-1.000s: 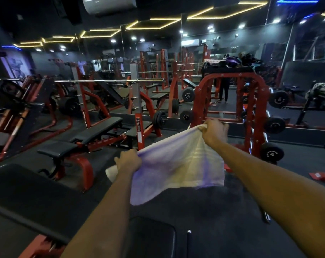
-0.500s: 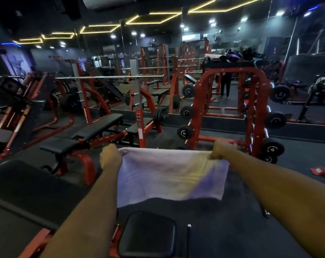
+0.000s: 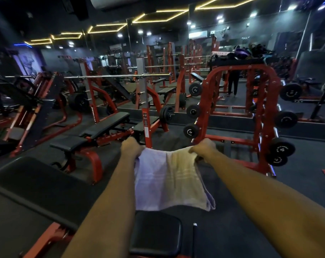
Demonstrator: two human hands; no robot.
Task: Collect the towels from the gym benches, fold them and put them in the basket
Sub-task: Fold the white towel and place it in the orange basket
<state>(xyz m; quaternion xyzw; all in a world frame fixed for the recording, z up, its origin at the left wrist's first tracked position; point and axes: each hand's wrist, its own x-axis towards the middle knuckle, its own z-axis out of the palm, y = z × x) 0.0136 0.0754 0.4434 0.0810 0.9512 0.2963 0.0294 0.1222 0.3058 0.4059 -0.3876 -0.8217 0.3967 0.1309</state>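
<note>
A white towel [image 3: 169, 179] hangs in front of me at arm's length, doubled over with two layers showing at its lower right corner. My left hand [image 3: 131, 148] grips its upper left corner. My right hand [image 3: 204, 148] grips its upper right corner. Both arms are stretched forward, and the hands are closer together than the towel's full width. The towel's lower edge hangs just above a black bench pad [image 3: 156, 233]. No basket is in view.
A large black bench pad [image 3: 33, 190] lies at my lower left. An adjustable red-framed bench [image 3: 94, 131] stands beyond it, under a barbell rack [image 3: 145, 108]. A red plate rack with black weight plates [image 3: 251, 116] stands ahead right. A person's legs [image 3: 232, 84] are far back.
My hands have come closer together, and the towel has gone from a wide spread sheet to a narrower, doubled shape. It hangs lower in front of me.
</note>
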